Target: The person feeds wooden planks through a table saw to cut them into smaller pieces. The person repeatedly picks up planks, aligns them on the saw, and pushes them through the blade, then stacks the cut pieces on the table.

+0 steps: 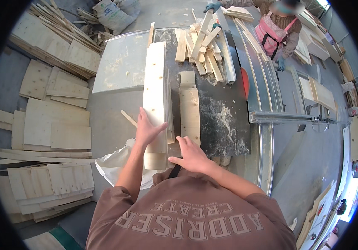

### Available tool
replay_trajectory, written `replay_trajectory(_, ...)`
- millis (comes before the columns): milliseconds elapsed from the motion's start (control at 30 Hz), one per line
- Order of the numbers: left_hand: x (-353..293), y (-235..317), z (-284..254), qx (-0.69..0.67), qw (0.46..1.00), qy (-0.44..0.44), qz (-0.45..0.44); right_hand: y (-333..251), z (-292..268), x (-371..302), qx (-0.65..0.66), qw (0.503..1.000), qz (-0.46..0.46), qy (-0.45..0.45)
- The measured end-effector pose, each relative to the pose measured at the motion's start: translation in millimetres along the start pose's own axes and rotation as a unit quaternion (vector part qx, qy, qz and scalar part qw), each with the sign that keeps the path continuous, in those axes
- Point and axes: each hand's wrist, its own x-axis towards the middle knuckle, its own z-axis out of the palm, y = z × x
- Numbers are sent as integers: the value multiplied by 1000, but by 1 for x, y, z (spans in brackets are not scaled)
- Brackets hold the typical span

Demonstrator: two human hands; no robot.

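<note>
A tall stack of long, pale wooden boards (155, 79) stands along the left side of the dark work table (224, 112). My left hand (149, 130) rests against its left edge near the close end, thumb spread across the top board and fingers apart. Just right of the stack, a lower pile of shorter boards (189, 112) lies lengthwise on the table. My right hand (192, 156) is at that pile's near end, fingers stretched out and thumb pointing left; whether it touches the wood I cannot tell.
A heap of wooden offcuts (204, 46) lies on the far table beside a red disc-shaped guard (244, 83). Across the rails (266, 83), a co-worker in a pink apron (269, 33) handles a strip. Plywood panels (56, 125) lie on the left floor; a white sack (114, 166) sits by my left arm.
</note>
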Motion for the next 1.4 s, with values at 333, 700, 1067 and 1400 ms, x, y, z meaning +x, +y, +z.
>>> replay_trajectory(333,-47,29,16,91,995,41,-23,86,30,-67,38,985,123,115)
replay_trajectory(700,-71,91,88,76,976,111,171,205,68,-111,101,948,144,267)
replay_trajectory(1067,-105,107,219,244,949,-159,125,273,51,-133,170,947,133,238)
replay_trajectory(1400,-104,120,227,282,938,-173,108,325,54,-160,206,935,107,269)
